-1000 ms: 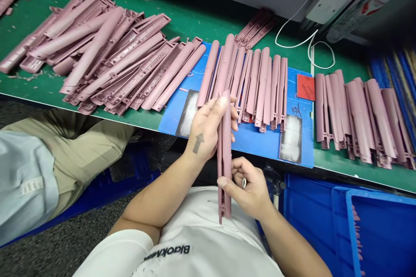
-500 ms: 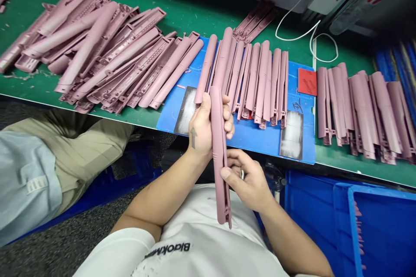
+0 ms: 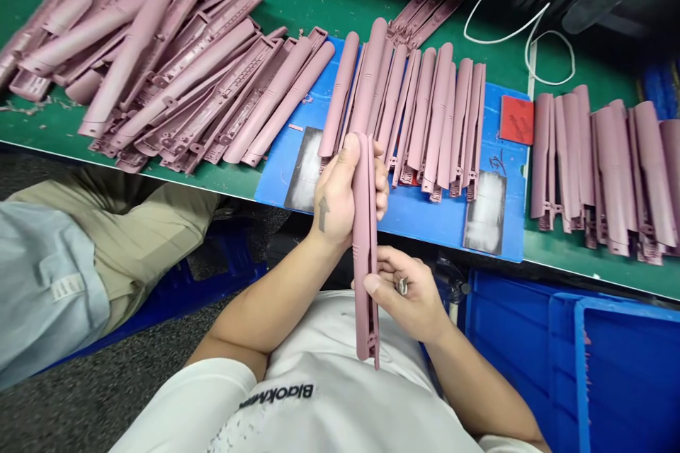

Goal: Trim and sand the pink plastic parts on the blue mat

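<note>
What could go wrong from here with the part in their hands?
The long pink plastic part is held upright beyond the edge of the green bench, gripped by the left hand and pinched by the right hand. A slip could drop it to the floor or towards the blue crate. The left hand also sits right beside the row of parts on the blue mat, so a careless turn might knock them out of line.
</note>
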Available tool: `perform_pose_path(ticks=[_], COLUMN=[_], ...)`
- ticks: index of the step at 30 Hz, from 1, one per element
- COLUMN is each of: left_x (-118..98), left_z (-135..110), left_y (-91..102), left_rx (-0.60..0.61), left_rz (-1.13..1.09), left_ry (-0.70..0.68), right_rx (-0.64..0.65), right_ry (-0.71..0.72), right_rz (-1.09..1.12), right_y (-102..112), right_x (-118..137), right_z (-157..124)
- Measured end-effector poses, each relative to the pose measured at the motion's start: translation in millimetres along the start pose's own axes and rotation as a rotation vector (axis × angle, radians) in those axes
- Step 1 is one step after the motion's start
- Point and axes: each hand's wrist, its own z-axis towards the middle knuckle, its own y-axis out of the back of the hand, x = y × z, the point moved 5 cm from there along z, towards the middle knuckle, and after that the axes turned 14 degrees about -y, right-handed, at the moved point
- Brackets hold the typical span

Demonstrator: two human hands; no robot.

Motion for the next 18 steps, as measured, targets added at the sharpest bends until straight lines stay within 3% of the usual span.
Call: perform_pose_path(ticks=[9,18], left_x=[1.4,2.4], left_z=[1.7,2.0], left_y=[-0.1,-1.1], left_rx=[0.008,0.029], left_rz=[-0.009,-0.002], left_ry=[0.008,-0.005], right_rx=[0.015,0.024], right_ry=[0.08,0.062], right_rz=[0.034,0.046], right_y=[3.1,3.0], right_x=[-1.5,-2.9], right_z=[-0.7,1.5])
